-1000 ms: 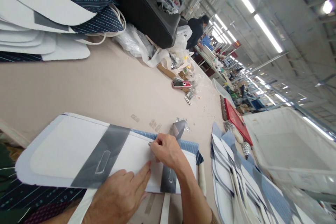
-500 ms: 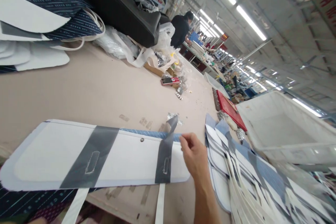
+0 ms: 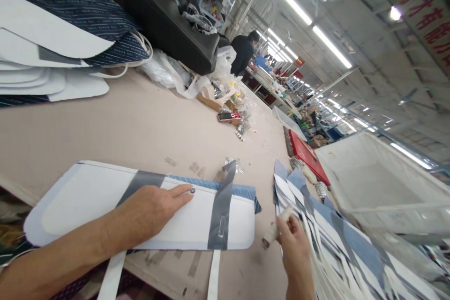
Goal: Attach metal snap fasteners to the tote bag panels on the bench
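Note:
A white bag panel (image 3: 197,225) with grey straps and a blue striped edge lies flat on the table. My left hand (image 3: 149,211) rests on it, palm down, with the index and middle fingers stretched out on either side of a small metal snap (image 3: 192,191). Right of the panel, my right hand (image 3: 293,239) is closed around a pale cylindrical tool (image 3: 272,234) with a darker end. The tool is tilted and slightly blurred, so its exact kind is unclear. Two white handles (image 3: 213,274) hang from the panel over the table's front edge.
A stack of similar panels (image 3: 337,225) with white cords lies at the right, beside a large white bin (image 3: 376,173). Further back are a red box (image 3: 305,150), a red phone (image 3: 229,116) and a black bag (image 3: 168,23). Dark striped pieces (image 3: 80,14) are piled at the left.
My left hand has come in from the left onto the panel by the snap. My right hand has left the panel's right edge, moved right and down, and taken hold of the pale tool.

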`<state>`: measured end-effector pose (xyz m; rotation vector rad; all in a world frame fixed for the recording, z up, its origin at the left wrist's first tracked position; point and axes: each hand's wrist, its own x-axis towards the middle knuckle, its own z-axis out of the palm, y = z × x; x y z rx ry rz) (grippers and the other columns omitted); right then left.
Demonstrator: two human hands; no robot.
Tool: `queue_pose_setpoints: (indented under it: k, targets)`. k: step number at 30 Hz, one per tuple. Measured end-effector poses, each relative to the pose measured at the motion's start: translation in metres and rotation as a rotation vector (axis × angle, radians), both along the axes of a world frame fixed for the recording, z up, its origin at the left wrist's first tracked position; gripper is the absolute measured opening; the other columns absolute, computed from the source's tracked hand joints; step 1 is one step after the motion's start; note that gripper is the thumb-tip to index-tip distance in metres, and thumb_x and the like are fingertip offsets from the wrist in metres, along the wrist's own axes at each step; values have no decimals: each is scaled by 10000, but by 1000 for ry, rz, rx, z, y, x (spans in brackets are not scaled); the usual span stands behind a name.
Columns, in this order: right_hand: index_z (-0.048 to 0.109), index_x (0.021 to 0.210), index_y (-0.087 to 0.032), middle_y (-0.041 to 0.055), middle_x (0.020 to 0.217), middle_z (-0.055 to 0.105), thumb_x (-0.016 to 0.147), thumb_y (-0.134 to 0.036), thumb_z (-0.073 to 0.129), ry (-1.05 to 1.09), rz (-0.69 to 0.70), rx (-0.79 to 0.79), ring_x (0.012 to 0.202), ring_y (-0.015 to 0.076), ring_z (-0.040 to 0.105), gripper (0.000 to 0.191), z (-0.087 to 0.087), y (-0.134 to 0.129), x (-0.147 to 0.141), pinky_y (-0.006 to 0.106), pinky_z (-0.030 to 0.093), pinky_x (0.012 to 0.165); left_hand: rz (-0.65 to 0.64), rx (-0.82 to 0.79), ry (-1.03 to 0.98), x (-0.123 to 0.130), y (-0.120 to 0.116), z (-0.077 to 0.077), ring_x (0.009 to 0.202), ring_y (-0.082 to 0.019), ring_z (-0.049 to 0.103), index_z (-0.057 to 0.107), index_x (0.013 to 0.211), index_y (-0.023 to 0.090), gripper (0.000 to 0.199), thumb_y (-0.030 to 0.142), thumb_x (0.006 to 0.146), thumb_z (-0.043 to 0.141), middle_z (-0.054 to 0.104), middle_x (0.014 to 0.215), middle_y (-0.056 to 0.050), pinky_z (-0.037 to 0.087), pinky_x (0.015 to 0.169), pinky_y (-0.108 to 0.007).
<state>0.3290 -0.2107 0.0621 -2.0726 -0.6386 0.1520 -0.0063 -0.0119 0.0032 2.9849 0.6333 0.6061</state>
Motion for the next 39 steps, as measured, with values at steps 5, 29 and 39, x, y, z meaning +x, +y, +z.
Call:
queue_pose_setpoints:
  k: [5,29,39]
  targets:
    - [672,965,-245,-31,842,666,615,-241,829,640,138,618,749,167,677,384,26,42,-43,408,623,789,-18,40,64,4,2,-14,731,-165,776,682,1381,215,704,-113,809,438,683,1494,-52,616,620,-308]
    - [309,666,-268,-152,534,102,936,-561,639,785,255,699,455,93,46,517,-40,163,-117,219,284,444,-83,-120,90,6,-1,-5,874,-176,787,674,1387,148,638,-61,827,449,684,1487,-97,612,691,-313]
    - [421,697,-257,-150,513,130,983,-465,607,752,384,758,397,74,57,399,-18,171,-147,175,257,382,-81,-199,26,4,-2,-5,955,-199,801,675,1383,145,600,-47,873,424,698,1467,-97,646,748,-305]
